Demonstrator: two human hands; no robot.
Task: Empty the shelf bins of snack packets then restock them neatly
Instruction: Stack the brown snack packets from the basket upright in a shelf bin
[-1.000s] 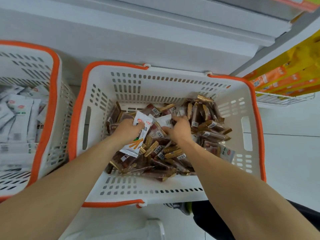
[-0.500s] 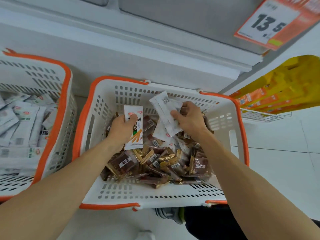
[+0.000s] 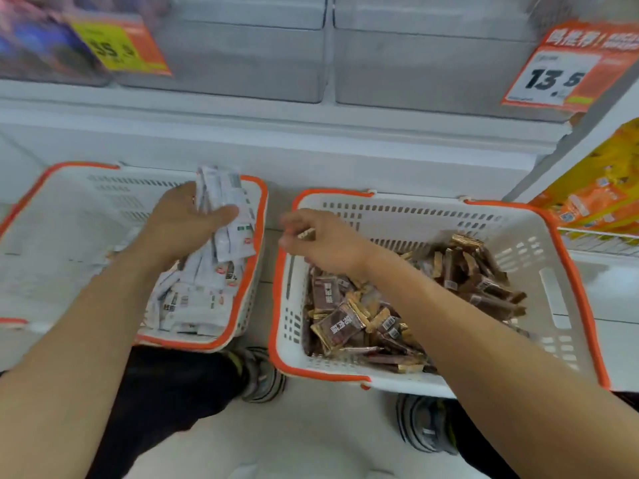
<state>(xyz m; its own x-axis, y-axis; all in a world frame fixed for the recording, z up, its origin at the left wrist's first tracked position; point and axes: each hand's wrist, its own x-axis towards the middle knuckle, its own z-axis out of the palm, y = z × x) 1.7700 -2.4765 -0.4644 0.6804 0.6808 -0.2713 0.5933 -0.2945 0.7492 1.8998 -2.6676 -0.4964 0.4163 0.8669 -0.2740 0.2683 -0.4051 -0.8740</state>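
Over left basket (image 3: 254, 271), left hand (image 3: 179, 226) grips white packets (image 3: 221, 191) upright.

Bright, even overhead light with soft shadows only. Motion blur smears the upper left price tag (image 3: 119, 46) and the left basket (image 3: 41, 216); wide-angle distortion bends the shelf edge (image 3: 311, 133).

Both baskets, the left one (image 3: 249, 305) and the right one (image 3: 560, 305), are white with orange rims. The packets (image 3: 193, 305) at centre left are white with small red marks. The packets (image 3: 340, 323) at centre right are brown with gold edges. The price tag (image 3: 553, 70) in the upper right is orange and white with black digits.
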